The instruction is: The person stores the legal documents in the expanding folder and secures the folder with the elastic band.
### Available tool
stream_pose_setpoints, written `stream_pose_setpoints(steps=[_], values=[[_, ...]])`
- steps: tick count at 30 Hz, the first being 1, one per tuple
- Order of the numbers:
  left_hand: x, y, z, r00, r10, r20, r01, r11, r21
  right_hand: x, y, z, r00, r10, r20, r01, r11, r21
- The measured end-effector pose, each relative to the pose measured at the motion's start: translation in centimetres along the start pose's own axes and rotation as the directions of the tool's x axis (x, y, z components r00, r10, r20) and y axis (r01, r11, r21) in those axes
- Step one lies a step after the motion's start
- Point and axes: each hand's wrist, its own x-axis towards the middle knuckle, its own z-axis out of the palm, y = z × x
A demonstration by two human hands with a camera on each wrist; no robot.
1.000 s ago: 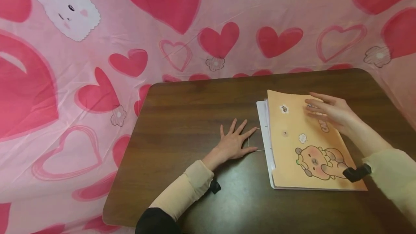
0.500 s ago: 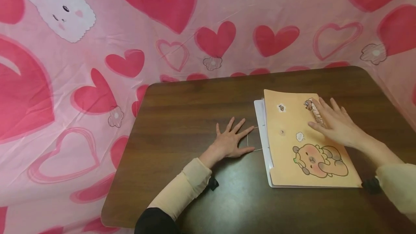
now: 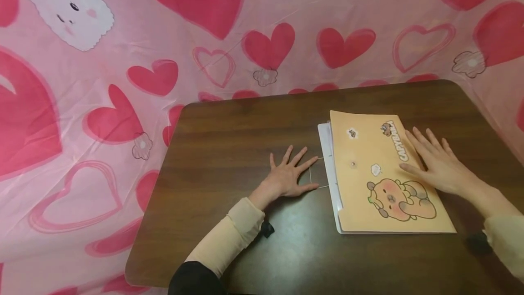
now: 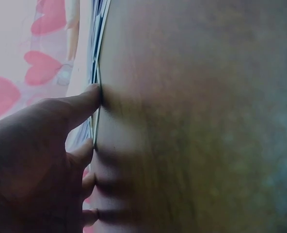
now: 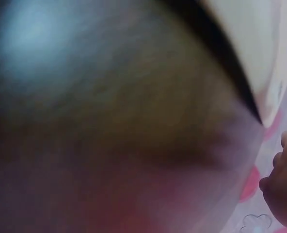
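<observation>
An orange folder (image 3: 380, 172) with a cartoon capybara and the word CAPYBARA lies flat on the dark wooden table (image 3: 245, 126), white sheets showing along its left edge. Its thin elastic cord (image 3: 313, 176) loops out to the left. My left hand (image 3: 288, 174) lies flat on the table with fingers spread, thumb and forefinger beside that cord. My right hand (image 3: 435, 163) rests flat with straight fingers at the folder's right edge, thumb on the cover. In the left wrist view my left hand (image 4: 51, 160) presses the tabletop, the folder's edge (image 4: 96, 63) just ahead. The right wrist view is blurred.
A pink plastic sheet (image 3: 123, 58) printed with red hearts and white bunnies hangs behind and to the left of the table. The table's rounded front-left corner (image 3: 133, 272) is near my left forearm. Bare wood lies left of and in front of the folder.
My right hand has slid from the upper middle of the folder's cover to its right edge, uncovering the printed word. The left hand has stayed flat in place.
</observation>
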Motion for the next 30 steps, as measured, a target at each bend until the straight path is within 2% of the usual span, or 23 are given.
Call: stream_pose_setpoints(steps=[8, 15, 30], values=[[0.0, 0.0, -0.2, 1.0, 0.002, 0.008, -0.002, 1.0, 0.003, -1.2, 1.1, 1.2, 0.999, 0.013, 0.038, -0.012, 1.0, -0.013], [0.0, -0.1, -0.3, 1.0, 0.008, 0.009, -0.008, 1.0, -0.006, -1.8, 1.2, 1.8, 0.998, 0.015, 0.062, -0.012, 0.999, -0.04], [-0.1, -0.1, -0.4, 1.0, 0.007, 0.025, -0.007, 1.0, -0.011, -2.2, 1.1, 2.7, 0.998, 0.001, 0.056, 0.002, 0.998, -0.059]])
